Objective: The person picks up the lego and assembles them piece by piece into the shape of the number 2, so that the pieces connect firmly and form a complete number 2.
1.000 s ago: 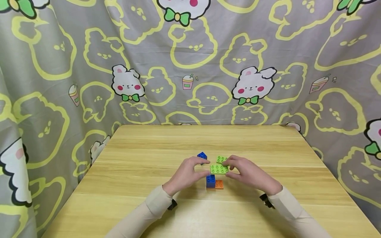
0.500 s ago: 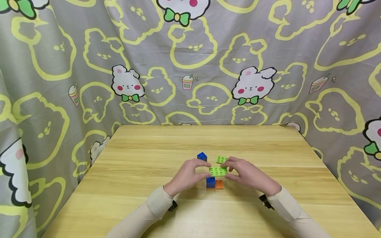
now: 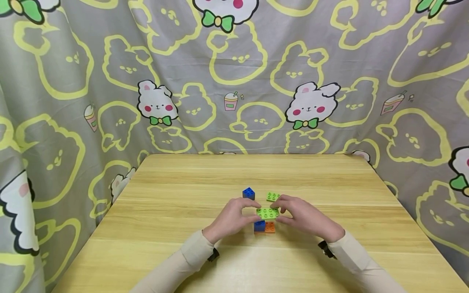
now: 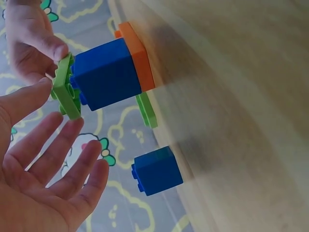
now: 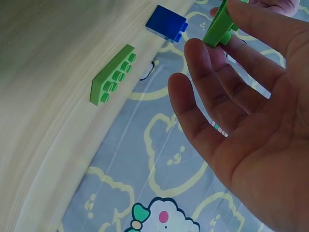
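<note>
My left hand [image 3: 231, 216] and right hand [image 3: 307, 216] pinch opposite ends of a lime-green flat building brick [image 3: 267, 213], studs up. In the left wrist view this green brick [image 4: 67, 87] sits right at the studs of a tall blue building brick [image 4: 107, 72], slightly tilted to it. That blue brick stands on one end of an orange flat building brick [image 3: 270, 228], whose other studs show beside it. The remaining fingers of both hands are spread loosely. Seen from the right wrist, the thumb and fingertips hold the green brick's [image 5: 222, 24] near end.
Behind my left hand a second blue brick [image 3: 248, 193] stands on the wooden table [image 3: 176, 183]. A second lime-green flat brick [image 3: 272, 197] lies behind the right hand, partly covered by its fingers. A patterned curtain [image 3: 256, 65] hangs around the table's back and sides.
Both hands have lowered the green flat brick and brought it a little nearer to me and leftward, over the front blue brick. The other bricks have stayed in place.
</note>
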